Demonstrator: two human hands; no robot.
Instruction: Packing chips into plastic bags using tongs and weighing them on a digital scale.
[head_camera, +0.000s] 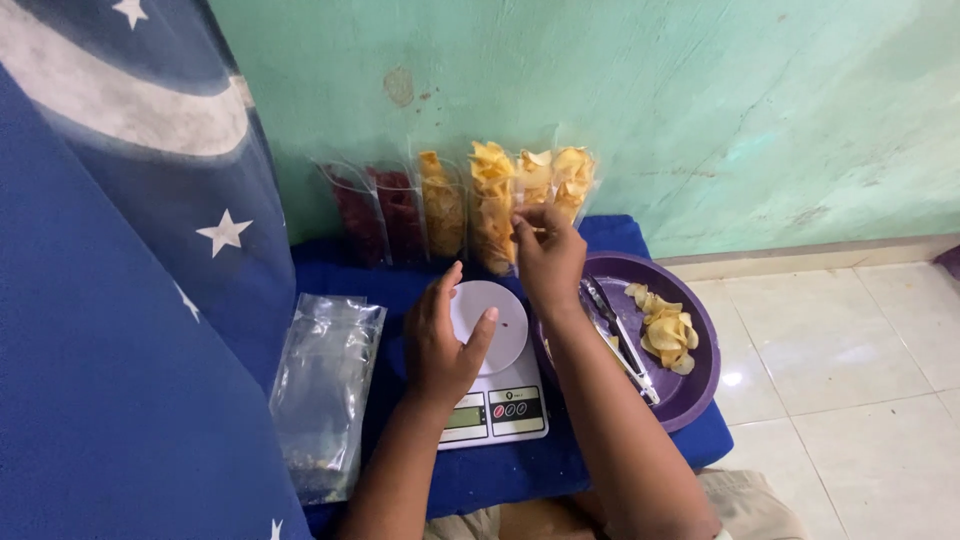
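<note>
My left hand hovers over the round white platform of a small kitchen scale, fingers spread and holding nothing. My right hand reaches to the row of clear bags against the wall and pinches the top of a bag of yellow chips. More filled bags of yellow chips stand to its right, and one to its left. Two bags with dark red contents stand at the left end of the row.
A purple round tray holds loose yellow chips and metal tongs. A stack of empty clear bags lies left of the scale. Everything rests on a blue cloth. A blue starred curtain hangs left; white floor tiles lie right.
</note>
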